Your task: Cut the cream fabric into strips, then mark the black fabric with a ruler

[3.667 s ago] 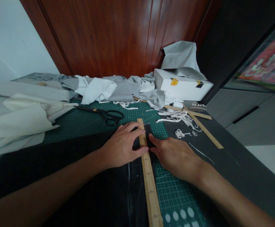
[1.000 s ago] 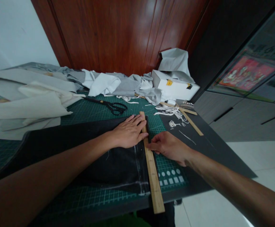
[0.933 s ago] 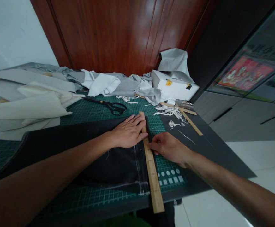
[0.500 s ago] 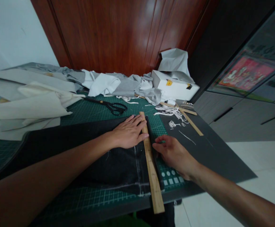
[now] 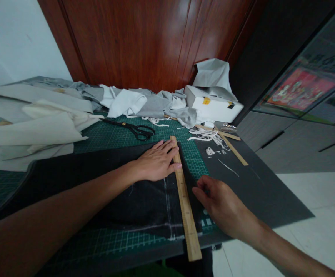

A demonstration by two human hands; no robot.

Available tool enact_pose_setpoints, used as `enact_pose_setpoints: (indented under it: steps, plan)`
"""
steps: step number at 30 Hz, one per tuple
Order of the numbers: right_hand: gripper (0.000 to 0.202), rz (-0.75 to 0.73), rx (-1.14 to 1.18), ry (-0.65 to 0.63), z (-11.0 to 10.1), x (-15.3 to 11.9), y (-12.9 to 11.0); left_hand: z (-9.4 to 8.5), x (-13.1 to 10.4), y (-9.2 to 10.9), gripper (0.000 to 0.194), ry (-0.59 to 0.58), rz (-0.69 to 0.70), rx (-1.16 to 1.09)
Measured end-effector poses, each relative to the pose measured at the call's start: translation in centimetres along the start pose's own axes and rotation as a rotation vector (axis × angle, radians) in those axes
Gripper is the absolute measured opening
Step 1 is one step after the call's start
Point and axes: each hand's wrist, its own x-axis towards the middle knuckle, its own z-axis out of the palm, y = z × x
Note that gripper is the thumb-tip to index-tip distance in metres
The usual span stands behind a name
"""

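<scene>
A long piece of black fabric (image 5: 144, 204) with pale chalk or stitch lines lies across the green cutting mat (image 5: 115, 244). Over its right end runs a wooden ruler (image 5: 188, 215), whose near end sticks out past the table edge. My left hand (image 5: 158, 161) is spread flat, palm down, pressing on the fabric with thumb and fingertips on the ruler. Just right of the ruler, my right hand (image 5: 217, 200) is pinched closed at the fabric's edge; its curled fingers partly hide the spot where they grip.
Black scissors (image 5: 138, 130) rest behind the fabric. Crumpled grey and white cloth (image 5: 152, 102) lines the back, beside a white box (image 5: 213, 104). White cord scraps (image 5: 207, 135) and wooden strips (image 5: 233, 148) are at the right. Cream cloth (image 5: 34, 127) is heaped at left.
My right hand has moved right and nearer to me, and the fabric's edge beyond the ruler now spreads farther right. My left hand and the ruler's far end have stayed in place.
</scene>
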Motion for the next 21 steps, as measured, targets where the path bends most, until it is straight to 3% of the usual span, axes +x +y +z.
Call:
enact_pose_setpoints:
  steps: [4, 9, 14, 21]
  plan:
    - [0.012, 0.078, 0.267, -0.027, 0.6, -0.3, 0.0, 0.0, 0.0, 0.0, 0.071, 0.001, 0.003, 0.002]
    - [0.037, 0.159, 0.476, -0.095, 0.7, -0.6, 0.1, -0.1, 0.0, 0.0, 0.071, 0.007, -0.002, 0.0]
    - [0.051, 0.1, 0.346, 0.015, 0.8, -1.0, 1.4, -0.1, 0.0, 0.0, 0.071, -0.012, -0.014, 0.006]
    - [0.035, 0.011, 0.082, 0.031, 0.8, -1.6, 1.8, -0.1, -0.2, 0.0, 0.07, 0.017, -0.003, 0.01]
